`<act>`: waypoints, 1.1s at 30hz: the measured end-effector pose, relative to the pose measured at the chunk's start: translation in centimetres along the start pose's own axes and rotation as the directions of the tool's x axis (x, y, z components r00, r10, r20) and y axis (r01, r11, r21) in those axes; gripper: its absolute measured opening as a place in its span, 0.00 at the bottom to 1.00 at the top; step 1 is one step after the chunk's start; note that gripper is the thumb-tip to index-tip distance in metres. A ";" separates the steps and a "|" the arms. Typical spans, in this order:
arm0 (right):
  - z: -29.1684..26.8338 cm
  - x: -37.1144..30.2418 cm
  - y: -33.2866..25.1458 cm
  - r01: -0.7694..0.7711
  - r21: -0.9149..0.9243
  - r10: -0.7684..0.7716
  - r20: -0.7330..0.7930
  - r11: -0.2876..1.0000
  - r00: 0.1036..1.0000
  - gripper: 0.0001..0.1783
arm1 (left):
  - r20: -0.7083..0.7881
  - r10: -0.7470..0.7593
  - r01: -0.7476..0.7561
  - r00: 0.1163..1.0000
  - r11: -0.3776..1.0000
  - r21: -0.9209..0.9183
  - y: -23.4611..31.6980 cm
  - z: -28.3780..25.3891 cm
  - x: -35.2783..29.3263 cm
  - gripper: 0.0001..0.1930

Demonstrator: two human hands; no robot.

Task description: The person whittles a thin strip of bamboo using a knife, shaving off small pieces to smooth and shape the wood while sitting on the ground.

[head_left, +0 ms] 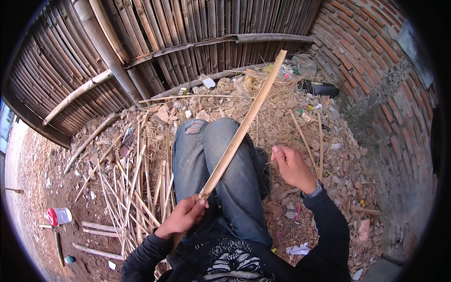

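Note:
A long split bamboo strip (251,117) slants over my jeans, from my lap up to the far right. Its pale, hollow inner face is turned up. Near its lower end my left hand (187,215) is closed around it, thumb on top. To the right of my knee, my right hand (293,167) is closed and apart from the strip, with the thumb on top. A thin dark line shows beside its fingers, but what they hold, if anything, is too small to name. Left of my legs lies a loose pile of narrow bamboo sticks (136,197).
Ahead stands a bamboo slat fence (197,23) with a thick pole (101,40); a brick wall (399,117) rises on the right. Rubble and straw (216,101) cover the ground. A red-and-white tub (58,216) lies far left, a black case (320,88) by the wall.

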State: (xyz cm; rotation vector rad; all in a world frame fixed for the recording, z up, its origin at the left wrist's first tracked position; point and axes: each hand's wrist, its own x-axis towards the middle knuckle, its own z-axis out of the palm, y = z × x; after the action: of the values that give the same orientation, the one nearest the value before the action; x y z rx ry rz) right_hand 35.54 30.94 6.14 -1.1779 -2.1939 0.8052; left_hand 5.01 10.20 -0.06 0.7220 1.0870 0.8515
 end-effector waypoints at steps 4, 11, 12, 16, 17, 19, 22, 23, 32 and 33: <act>-0.2 0.9 1.9 -0.166 0.072 0.168 -0.019 0.984 0.986 0.24 | 0.001 0.002 -0.002 1.000 1.000 0.002 0.1 -0.1 0.0 0.13; -0.2 5.5 4.1 -0.108 0.044 0.115 -0.245 0.993 0.963 0.28 | -0.049 -0.025 0.030 0.998 0.994 0.103 1.1 0.2 -0.3 0.16; -0.1 5.7 3.9 -0.109 0.045 0.117 -0.247 0.993 0.962 0.28 | -0.048 -0.026 0.030 0.999 0.994 0.105 1.1 0.2 -0.2 0.16; 1.4 5.0 1.8 -0.134 -0.145 0.103 -0.202 0.980 0.974 0.29 | -0.114 0.002 0.019 0.993 0.983 0.185 1.5 0.5 -0.3 0.16; 2.2 3.9 1.2 -0.150 -0.153 0.130 -0.132 0.977 0.983 0.29 | -0.130 -0.005 0.033 0.991 0.976 0.213 1.7 0.7 -0.3 0.17; 4.6 1.4 0.4 -0.017 -0.078 0.008 -0.107 0.997 0.994 0.28 | -0.123 -0.013 0.038 0.992 0.978 0.204 1.5 0.5 0.0 0.16; 4.8 1.3 0.3 -0.037 -0.109 0.023 -0.125 0.993 0.992 0.29 | -0.124 -0.025 0.048 0.992 0.982 0.185 0.9 0.2 -0.2 0.16; 4.0 1.7 0.6 -0.037 -0.175 0.014 -0.133 0.984 0.991 0.29 | -0.113 -0.025 0.045 0.993 0.984 0.172 0.9 0.3 -0.1 0.16; 4.6 0.0 0.0 -0.006 -0.044 -0.002 -0.180 0.999 0.984 0.28 | -0.109 -0.009 0.034 0.994 0.973 0.229 1.8 1.0 1.0 0.18; 4.0 0.5 0.0 -0.051 -0.011 0.049 -0.101 0.999 0.994 0.29 | -0.106 -0.010 0.034 0.994 0.973 0.229 1.7 1.0 1.2 0.18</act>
State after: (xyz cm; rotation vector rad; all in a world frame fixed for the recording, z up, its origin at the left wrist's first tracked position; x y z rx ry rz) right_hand 32.56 30.30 3.47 -1.2572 -2.0989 0.7362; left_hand 5.82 11.98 1.19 0.8640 1.3001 0.7577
